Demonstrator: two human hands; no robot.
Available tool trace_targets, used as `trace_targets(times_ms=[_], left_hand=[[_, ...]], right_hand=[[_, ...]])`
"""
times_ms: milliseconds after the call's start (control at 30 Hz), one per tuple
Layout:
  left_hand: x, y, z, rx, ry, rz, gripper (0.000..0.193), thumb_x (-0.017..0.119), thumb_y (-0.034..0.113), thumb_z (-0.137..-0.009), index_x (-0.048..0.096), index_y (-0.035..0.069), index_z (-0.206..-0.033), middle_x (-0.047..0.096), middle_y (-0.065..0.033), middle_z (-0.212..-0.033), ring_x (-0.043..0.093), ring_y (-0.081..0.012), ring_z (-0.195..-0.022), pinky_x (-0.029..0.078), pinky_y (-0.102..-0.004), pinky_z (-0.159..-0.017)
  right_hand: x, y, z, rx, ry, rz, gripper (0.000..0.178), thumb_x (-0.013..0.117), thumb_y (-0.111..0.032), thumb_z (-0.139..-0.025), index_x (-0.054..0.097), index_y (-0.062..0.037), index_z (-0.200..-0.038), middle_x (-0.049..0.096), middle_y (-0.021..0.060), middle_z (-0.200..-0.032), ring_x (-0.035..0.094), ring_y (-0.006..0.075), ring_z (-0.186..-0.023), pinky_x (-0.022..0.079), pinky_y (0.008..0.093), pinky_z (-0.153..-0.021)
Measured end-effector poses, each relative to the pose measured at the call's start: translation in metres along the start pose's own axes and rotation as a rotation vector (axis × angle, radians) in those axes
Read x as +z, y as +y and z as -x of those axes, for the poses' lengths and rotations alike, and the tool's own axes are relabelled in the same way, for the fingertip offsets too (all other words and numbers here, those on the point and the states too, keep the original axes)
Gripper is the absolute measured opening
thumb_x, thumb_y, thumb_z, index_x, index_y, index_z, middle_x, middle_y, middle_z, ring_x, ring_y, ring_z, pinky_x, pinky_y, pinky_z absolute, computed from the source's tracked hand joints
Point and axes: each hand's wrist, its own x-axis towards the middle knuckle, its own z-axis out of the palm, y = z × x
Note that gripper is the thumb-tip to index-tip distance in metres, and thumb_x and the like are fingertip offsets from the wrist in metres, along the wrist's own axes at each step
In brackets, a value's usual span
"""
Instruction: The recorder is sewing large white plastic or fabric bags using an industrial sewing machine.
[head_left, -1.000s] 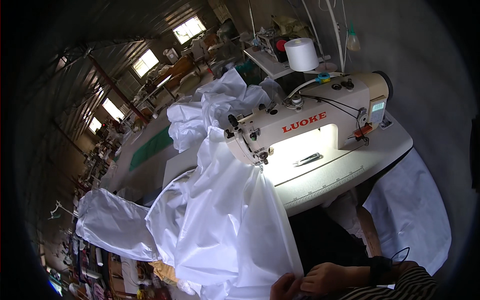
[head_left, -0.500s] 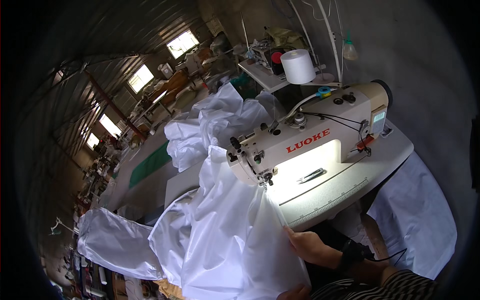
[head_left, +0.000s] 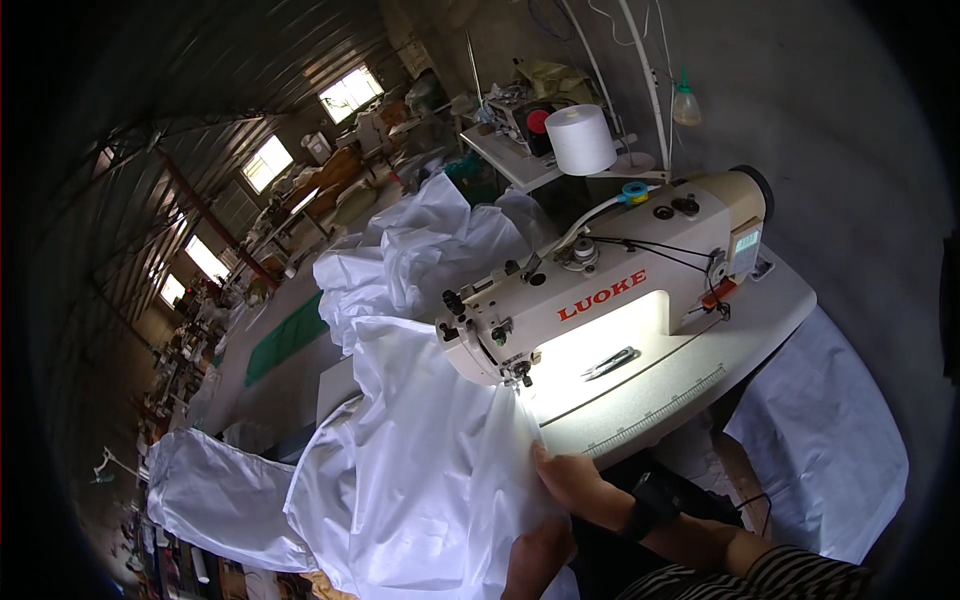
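A wide sheet of shiny white fabric (head_left: 430, 450) runs under the needle area of a white industrial sewing machine (head_left: 610, 270) and hangs over the table's near side. My right hand (head_left: 585, 488), with a black band at the wrist, pinches the fabric's right edge just short of the lit needle. Lower down, at the bottom of the view, my left hand (head_left: 540, 555) is closed on the same edge; its fingertips are partly hidden. Small thread snips (head_left: 612, 362) lie on the lit machine bed.
Behind the machine stands a large white thread cone (head_left: 580, 140). More white fabric is heaped (head_left: 410, 245) beyond the machine head, and another piece (head_left: 825, 440) hangs at the right. A small bottle (head_left: 686, 105) hangs near the wall. A green strip (head_left: 285, 340) lies on the long table at left.
My left hand has risen further into view along the fabric edge. My right hand sits nearer the needle. The whole view has shifted slightly, and the fabric by the machine head looks flatter.
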Motion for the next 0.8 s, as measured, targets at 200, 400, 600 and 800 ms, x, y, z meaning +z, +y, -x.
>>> trace_targets(times_ms=[200,400,600,800], left_hand=[[-0.023,-0.032,0.0,0.003,0.386,-0.294,0.023,0.07,0.014,-0.086,0.065,0.005,-0.107,0.069,-0.0126,-0.103,0.067,-0.0308,-0.092,0.053,-0.0379,-0.079],[-0.048,-0.137,-0.038,-0.406,0.312,-0.566,0.062,0.067,0.044,-0.088,0.052,0.018,-0.142,0.041,-0.0173,-0.152,0.034,-0.0423,-0.142,0.024,-0.0727,-0.107],[-0.08,-0.193,-0.097,-0.354,0.271,-0.505,0.058,0.064,0.042,-0.091,0.053,0.016,-0.141,0.039,-0.0154,-0.154,0.031,-0.0385,-0.144,0.021,-0.0691,-0.111],[-0.12,-0.224,-0.167,-0.304,0.196,-0.404,0.052,0.065,0.036,-0.091,0.056,0.013,-0.136,0.034,-0.0144,-0.156,0.029,-0.0337,-0.145,0.021,-0.0669,-0.113]], right_hand=[[-0.013,-0.003,0.029,-0.028,-0.051,0.064,0.052,0.051,-0.007,-0.089,0.044,0.0126,-0.136,0.068,0.011,-0.069,0.068,0.0268,-0.057,0.052,0.0399,-0.048],[-0.017,-0.005,0.054,-0.057,-0.048,0.093,0.058,0.057,-0.009,-0.084,0.044,0.0109,-0.137,0.065,0.004,-0.064,0.066,0.0211,-0.052,0.051,0.0328,-0.046],[-0.01,0.005,0.001,-0.041,-0.026,0.191,0.055,0.057,-0.011,-0.085,0.048,0.01,-0.135,0.066,0.0056,-0.064,0.068,0.0211,-0.056,0.051,0.0313,-0.048],[-0.008,0.003,-0.045,-0.041,0.041,0.291,0.05,0.055,-0.01,-0.088,0.051,0.0035,-0.137,0.067,0.0023,-0.066,0.067,0.0173,-0.056,0.049,0.0325,-0.045]])
